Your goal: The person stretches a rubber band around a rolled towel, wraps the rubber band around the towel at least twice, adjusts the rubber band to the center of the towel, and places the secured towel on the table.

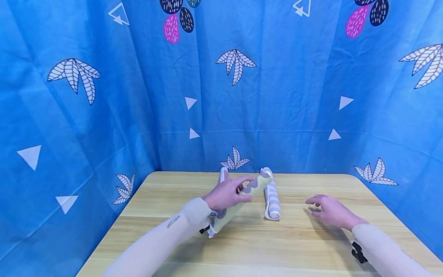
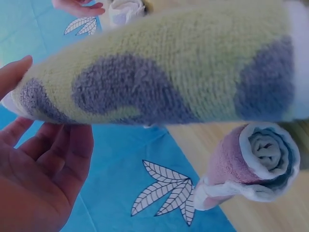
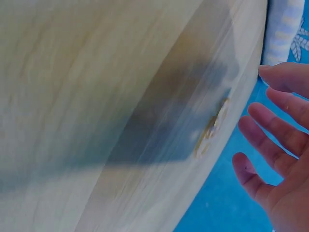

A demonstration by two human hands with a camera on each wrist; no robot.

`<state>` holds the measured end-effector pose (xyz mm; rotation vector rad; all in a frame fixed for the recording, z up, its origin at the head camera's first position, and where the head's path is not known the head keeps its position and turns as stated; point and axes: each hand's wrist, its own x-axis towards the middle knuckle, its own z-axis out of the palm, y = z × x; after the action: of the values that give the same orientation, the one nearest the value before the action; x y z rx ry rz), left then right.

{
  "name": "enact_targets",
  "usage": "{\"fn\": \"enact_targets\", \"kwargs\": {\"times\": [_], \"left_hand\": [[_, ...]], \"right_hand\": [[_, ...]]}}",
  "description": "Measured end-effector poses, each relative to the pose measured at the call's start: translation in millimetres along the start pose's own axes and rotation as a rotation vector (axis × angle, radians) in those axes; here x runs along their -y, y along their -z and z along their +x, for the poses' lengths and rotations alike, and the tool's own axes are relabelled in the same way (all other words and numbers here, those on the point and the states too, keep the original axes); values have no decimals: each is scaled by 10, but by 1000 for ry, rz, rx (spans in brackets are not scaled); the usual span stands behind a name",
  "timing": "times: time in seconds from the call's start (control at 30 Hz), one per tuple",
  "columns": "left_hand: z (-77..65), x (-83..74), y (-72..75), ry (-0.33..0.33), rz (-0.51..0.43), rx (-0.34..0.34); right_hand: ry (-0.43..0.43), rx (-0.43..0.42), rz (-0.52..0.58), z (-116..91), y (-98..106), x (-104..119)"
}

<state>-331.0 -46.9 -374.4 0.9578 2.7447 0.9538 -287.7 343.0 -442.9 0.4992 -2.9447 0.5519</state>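
Observation:
My left hand [image 1: 226,193] grips a rolled yellow-green towel [image 1: 256,185] with purple patches. In the left wrist view the towel [image 2: 159,72] lies across the palm side, thumb over it and fingers beneath its narrower end. Behind that hand stands part of a mauve rolled towel [image 1: 223,175] with white edging; its coiled end [image 2: 265,152] shows in the left wrist view. A rolled white-and-lavender striped towel [image 1: 272,200] lies on the table, just right of the held one. My right hand [image 1: 332,211] hovers over the table with relaxed, spread fingers, holding nothing.
The light wooden table [image 1: 294,246] has rounded far corners. A blue curtain [image 1: 290,96] with leaf and triangle prints hangs behind it and along both sides. In the right wrist view a worn patch [image 3: 212,128] marks the tabletop.

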Motion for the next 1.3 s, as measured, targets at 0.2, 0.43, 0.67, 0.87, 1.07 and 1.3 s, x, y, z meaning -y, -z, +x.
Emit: {"fn": "enact_targets", "kwargs": {"times": [0.2, 0.43, 0.67, 0.87, 1.07, 1.3], "left_hand": [[-82, -52, -44, -28, 129, 39], [-141, -92, -118, -101, 272, 38], [-164, -97, -179, -154, 319, 28], [-183, -102, -216, -193, 359, 23], [-207, -101, -235, -252, 427, -4], [-229, -116, -281, -230, 487, -14]], "right_hand": [[-9, -6, -21, 28, 25, -141], [-21, -15, -83, 68, 21, -243], [-46, -18, -176, 117, 5, -276], [-82, -18, -214, 157, -14, -305], [-113, -18, -227, 188, -42, -305], [-115, -37, -231, 174, -69, -301]]}}
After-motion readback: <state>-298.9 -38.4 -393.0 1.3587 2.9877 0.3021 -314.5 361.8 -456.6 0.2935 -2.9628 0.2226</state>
